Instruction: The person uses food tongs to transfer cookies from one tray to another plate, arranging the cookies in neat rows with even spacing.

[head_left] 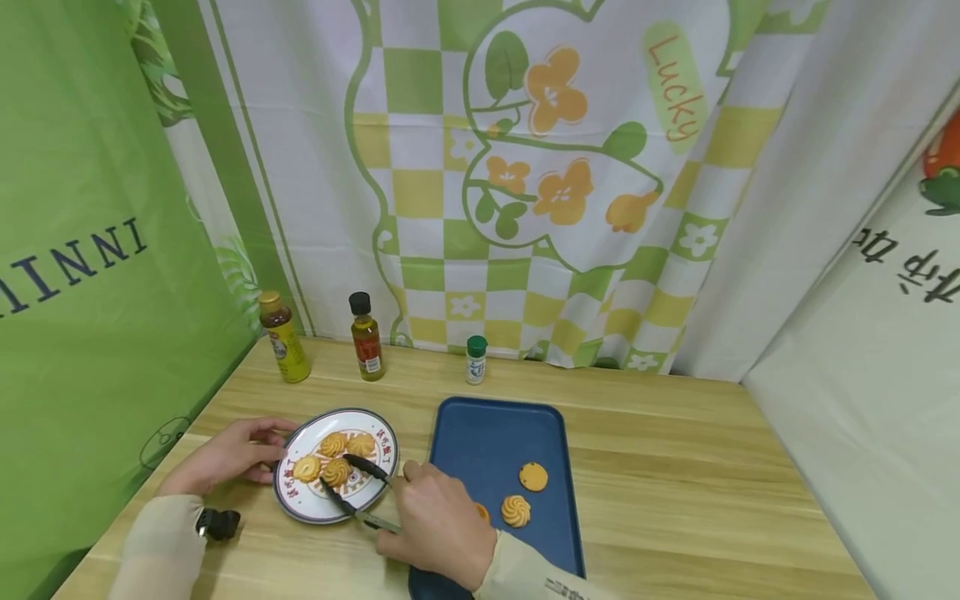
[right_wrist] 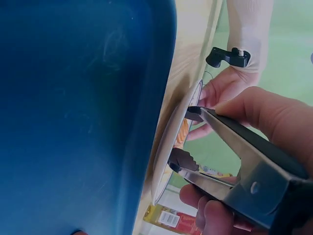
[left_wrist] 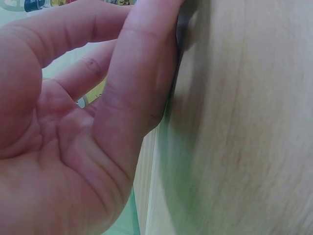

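My left hand point(head_left: 236, 457) holds the left rim of an oval white plate point(head_left: 303, 504) with a dark edge and red lettering, its fingers bent at the rim. Several golden cookies lie on the plate, among them a swirled cookie point(head_left: 336, 472) near the middle. In my right hand point(head_left: 438, 517) I grip metal tongs point(right_wrist: 264, 188) with black tips. The tongs' arms are spread, and their tips come down over the plate on either side of the swirled cookie. In the left wrist view, my left hand point(left_wrist: 98, 107) covers most of the plate.
A blue tray point(head_left: 495, 433) lies right of the plate, bearing a flat round cookie point(head_left: 533, 477), another swirled cookie point(head_left: 515, 511) and one partly hidden by my right hand. Along the back stand a yellow-labelled bottle point(head_left: 287, 346), a black-capped bottle point(head_left: 367, 346) and a green-capped shaker point(head_left: 476, 362).
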Tool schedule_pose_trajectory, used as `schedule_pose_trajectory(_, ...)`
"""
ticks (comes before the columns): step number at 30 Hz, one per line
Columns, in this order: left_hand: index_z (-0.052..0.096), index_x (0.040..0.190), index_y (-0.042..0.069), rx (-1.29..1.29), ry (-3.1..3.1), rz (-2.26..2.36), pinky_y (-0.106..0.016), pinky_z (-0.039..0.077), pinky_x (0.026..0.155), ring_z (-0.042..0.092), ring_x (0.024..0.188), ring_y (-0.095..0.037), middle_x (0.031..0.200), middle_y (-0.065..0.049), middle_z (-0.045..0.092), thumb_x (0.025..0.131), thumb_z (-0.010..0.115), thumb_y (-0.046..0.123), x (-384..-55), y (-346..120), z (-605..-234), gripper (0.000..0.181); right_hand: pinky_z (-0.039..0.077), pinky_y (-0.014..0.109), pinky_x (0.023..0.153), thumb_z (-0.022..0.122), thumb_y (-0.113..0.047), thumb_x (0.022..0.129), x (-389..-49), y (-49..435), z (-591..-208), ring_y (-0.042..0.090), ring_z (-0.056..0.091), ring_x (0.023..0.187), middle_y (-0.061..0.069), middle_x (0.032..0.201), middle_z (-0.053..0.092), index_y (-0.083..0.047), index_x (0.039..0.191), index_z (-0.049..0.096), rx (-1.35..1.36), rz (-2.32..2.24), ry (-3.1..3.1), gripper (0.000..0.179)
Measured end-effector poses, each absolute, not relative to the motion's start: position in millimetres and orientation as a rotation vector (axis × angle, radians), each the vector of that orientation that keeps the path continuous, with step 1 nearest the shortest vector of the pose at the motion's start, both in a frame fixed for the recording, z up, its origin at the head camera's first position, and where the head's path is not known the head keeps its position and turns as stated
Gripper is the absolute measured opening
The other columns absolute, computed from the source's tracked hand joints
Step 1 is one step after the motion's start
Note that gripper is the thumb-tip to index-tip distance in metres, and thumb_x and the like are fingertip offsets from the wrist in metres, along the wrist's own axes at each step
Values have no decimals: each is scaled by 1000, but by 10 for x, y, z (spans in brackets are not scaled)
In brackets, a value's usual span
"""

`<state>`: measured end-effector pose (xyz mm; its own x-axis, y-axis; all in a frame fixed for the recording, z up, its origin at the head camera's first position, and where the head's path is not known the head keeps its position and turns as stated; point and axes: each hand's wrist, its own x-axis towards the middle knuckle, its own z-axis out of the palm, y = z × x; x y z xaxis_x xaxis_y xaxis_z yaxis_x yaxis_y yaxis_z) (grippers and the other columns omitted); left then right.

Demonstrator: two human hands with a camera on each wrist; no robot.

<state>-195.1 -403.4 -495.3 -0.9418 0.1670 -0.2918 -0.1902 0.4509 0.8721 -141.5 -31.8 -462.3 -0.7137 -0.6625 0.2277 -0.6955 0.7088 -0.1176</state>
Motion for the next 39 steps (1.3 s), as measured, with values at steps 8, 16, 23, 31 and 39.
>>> schedule_pose_trajectory(8,45,159,-15,3,2350,1500,-33,74,74,71,86,-21,123,-21,61,106,66,-1,-1960,-4033,-4938,59,40,21,45,88,-49,85,-1421,-280,-4635,8,50,72,-4,91,64,-12,107,82,1095,348,-2778,43)
schedule_pose_trajectory(16,45,160,-14,-12,2349,1499,-34,74,75,71,90,-23,126,-23,61,106,65,-1,-1970,-4038,-4963,59,33,20,45,87,-49,85,-1343,-155,-4607,6,42,69,-5,88,59,-11,111,83,1088,439,-2796,47)
schedule_pose_trajectory(23,46,160,-13,-24,2359,1491,-34,74,74,71,89,-23,125,-22,61,106,65,0,-1973,-4032,-4958,58,34,17,46,87,-47,86,-1294,-36,-4588,4,40,69,-9,86,53,-11,114,83,1060,533,-2832,46)
schedule_pose_trajectory(31,44,161,-13,-16,2360,1487,-32,74,74,71,87,-20,126,-22,61,107,65,1,-1981,-4058,-4983,60,46,17,62,88,-48,88,-1211,162,-4568,3,49,81,-3,104,69,-9,130,81,1010,654,-2882,58)
schedule_pose_trajectory(39,43,162,-13,-12,2345,1490,-32,74,74,71,86,-19,125,-20,61,107,66,1,-2000,-4085,-5014,61,44,17,60,87,-48,88,-1113,409,-4539,3,47,78,-3,102,66,-6,132,81,942,698,-2911,61)
